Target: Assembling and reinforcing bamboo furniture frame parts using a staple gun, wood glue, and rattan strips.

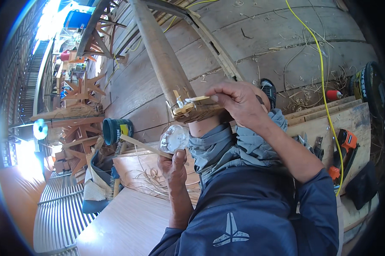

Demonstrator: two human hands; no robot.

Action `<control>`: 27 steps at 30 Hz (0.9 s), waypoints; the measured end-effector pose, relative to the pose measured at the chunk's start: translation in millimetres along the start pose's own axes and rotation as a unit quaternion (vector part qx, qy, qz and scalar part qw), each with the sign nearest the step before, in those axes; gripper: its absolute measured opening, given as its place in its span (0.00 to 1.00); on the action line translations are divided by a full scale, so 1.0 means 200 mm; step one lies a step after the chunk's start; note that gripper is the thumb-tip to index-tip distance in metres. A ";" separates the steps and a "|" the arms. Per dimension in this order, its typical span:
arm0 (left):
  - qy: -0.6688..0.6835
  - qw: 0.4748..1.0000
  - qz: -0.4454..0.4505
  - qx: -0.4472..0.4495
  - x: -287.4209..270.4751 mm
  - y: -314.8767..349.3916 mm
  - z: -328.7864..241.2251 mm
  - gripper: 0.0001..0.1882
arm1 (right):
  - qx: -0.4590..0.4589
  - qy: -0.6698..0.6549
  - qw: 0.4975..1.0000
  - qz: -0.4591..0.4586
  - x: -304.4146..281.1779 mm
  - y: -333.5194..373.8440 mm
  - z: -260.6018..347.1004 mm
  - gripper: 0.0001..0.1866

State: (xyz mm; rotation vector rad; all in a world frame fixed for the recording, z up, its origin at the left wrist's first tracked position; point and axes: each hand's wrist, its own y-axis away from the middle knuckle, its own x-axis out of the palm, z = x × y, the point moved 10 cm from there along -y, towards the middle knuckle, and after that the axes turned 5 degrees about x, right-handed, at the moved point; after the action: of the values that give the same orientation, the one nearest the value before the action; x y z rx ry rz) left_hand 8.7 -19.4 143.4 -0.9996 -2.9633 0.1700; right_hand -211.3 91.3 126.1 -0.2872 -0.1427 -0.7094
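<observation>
My right hand (237, 100) pinches a thin wooden stick (200, 98) between thumb and fingers. White paste shows at the stick's tip, against small pale wood pieces (184, 107) at the near end of a long round wooden pole (160, 51). That end rests by my lower leg. Lower down, my left hand (173, 168) grips a clear plastic cup (174, 139) with white paste inside. A flat wooden strip (143, 145) runs up to my left fingers; whether they also hold it, I cannot tell.
A yellow cord (321, 64) crosses the plank floor on the right. An orange-and-black power tool (348, 141) and pliers (302, 139) lie on a board. Left stand a dark bucket (112, 131) and star-shaped wooden pieces (83, 89). Wood shavings (152, 181) lie near my left forearm.
</observation>
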 end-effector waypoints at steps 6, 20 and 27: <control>0.016 1.000 -0.016 0.002 -0.02 -0.01 0.01 0.26 | -0.071 0.101 0.992 -0.020 -0.03 -0.05 0.21 0.07; 0.028 1.000 0.003 0.013 -0.03 -0.03 0.04 0.26 | -0.135 0.201 0.970 -0.027 0.03 -0.03 0.25 0.08; 0.060 0.997 0.021 -0.044 -0.03 -0.03 0.09 0.37 | -0.059 0.201 0.978 -0.013 0.01 -0.05 0.19 0.08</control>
State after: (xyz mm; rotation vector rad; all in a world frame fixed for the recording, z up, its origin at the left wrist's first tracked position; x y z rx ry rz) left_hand 8.9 -29.5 125.6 -1.0421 -2.8643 -0.0202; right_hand -217.3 94.7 165.4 -0.2511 0.2815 -0.7899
